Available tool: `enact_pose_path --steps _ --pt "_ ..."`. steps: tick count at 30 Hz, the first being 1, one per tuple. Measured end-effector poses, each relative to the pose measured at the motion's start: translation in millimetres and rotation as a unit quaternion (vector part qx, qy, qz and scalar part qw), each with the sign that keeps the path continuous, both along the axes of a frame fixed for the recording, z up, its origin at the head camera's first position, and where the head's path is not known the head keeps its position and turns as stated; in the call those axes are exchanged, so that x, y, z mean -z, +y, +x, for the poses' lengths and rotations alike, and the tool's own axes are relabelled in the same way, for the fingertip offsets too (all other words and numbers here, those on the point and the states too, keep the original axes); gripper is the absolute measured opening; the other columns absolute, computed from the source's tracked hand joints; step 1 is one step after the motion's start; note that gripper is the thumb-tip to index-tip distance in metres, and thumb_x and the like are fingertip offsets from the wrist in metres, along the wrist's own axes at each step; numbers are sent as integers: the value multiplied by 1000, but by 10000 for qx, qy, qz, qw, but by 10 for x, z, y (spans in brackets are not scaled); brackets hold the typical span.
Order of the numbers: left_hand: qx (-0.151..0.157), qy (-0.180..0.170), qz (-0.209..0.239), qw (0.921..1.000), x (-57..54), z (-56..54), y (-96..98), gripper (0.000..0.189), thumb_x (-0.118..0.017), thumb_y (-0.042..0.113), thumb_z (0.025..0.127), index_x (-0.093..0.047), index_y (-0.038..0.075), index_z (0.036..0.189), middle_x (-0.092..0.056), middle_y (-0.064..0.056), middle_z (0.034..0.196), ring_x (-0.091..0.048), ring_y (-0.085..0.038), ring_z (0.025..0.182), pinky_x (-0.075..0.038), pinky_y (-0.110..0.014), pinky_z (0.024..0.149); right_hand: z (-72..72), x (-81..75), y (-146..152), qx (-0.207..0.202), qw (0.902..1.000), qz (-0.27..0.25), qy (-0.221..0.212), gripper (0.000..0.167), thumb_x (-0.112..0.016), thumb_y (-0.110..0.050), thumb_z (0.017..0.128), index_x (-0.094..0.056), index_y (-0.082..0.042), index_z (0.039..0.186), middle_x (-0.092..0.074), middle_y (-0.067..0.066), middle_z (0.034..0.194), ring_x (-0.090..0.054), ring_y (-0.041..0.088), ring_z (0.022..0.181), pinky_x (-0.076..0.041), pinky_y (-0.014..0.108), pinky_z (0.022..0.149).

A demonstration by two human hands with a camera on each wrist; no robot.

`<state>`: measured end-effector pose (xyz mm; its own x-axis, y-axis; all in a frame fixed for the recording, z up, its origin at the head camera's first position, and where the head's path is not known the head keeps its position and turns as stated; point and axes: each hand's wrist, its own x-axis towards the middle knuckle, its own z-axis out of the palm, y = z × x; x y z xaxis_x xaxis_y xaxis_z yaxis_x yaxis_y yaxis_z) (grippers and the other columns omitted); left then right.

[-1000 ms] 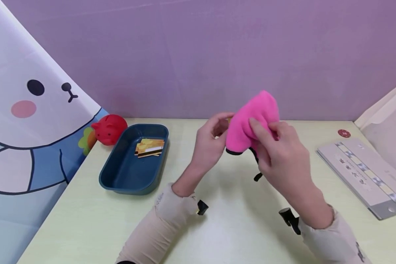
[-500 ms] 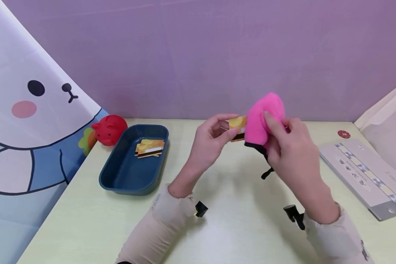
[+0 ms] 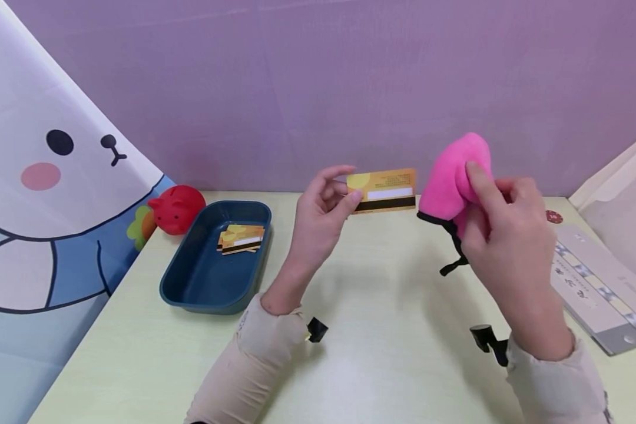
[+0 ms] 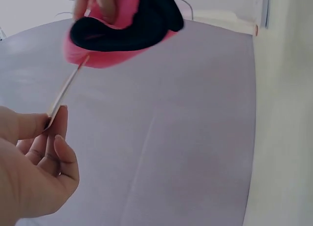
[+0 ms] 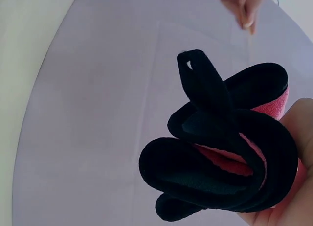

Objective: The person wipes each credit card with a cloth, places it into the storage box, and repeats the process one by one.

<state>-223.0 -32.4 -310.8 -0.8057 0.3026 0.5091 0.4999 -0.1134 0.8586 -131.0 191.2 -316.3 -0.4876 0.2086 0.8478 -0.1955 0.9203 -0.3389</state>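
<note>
My left hand [image 3: 318, 221] pinches a gold bank card [image 3: 384, 189] by its left end, thumb in front. The card's back faces me, with a black stripe and a white strip; the left wrist view shows the card [image 4: 64, 91] nearly edge-on. In my right hand [image 3: 514, 241] is a bunched pink cloth [image 3: 453, 182] with black edging and a hanging loop, gripped between thumb and fingers. The right wrist view shows the black hem [image 5: 210, 172] of the cloth in several folds. A small gap separates card and cloth in the head view. Both are held up above the table.
A dark blue tray [image 3: 191, 294] with several gold cards [image 3: 244, 238] in it stands on the table's left. Behind it sits a red piggy bank [image 3: 177, 209]. On the right lie a grey book [image 3: 604, 282] and a red chip [image 3: 554, 217]. A purple backdrop [image 3: 318, 88] rises behind the table.
The cloth has moved right, off the card it covered, so the card now shows fully. My left hand has shifted slightly left and up with the card.
</note>
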Motion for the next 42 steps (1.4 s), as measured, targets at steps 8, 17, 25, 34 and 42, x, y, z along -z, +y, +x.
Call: enact_pose_path --steps 8,17,25,34,42 --pt "-482 597 -441 9961 131 -5 115 28 -67 5 95 -62 5 123 -69 -14 90 -62 -29 71 -46 -23 62 34 1 -199 -611 9962 603 134 40 -60 -9 92 -68 -19 130 -61 27 96 -59 40 88 -46 56 52" --pt "166 212 -417 9988 188 78 218 31 -62 -6 93 -61 2 122 -74 -19 96 -71 -21 83 -55 -24 70 25 95 -356 -1022 9880 1141 -223 40 -68 -9 89 -69 -16 128 -59 25 101 -57 41 92 -51 54 54" --pt "460 -235 -506 9974 138 109 187 29 -61 -5 94 -62 3 122 -72 -20 96 -69 -18 76 -58 -27 73 28 98 -291 -891 9884 1061 -626 45 -69 -5 85 -68 -16 129 -60 26 102 -58 41 90 -49 56 51" --pt "369 -377 -666 9964 57 133 -51 28 -69 7 94 -65 7 122 -70 -17 91 -62 -15 72 -52 -24 68 9 66 -46 -351 9957 548 -665 42 -55 -6 90 -69 -18 129 -60 26 98 -56 39 88 -41 56 48" --pt "142 -792 -1021 9915 -259 10 -759 33 -66 5 95 -61 5 128 -72 6 90 -62 -17 79 -53 -27 73 -14 45 129 -65 9990 173 -410 40 -56 -9 91 -69 -18 128 -61 27 100 -57 41 92 -36 61 54"
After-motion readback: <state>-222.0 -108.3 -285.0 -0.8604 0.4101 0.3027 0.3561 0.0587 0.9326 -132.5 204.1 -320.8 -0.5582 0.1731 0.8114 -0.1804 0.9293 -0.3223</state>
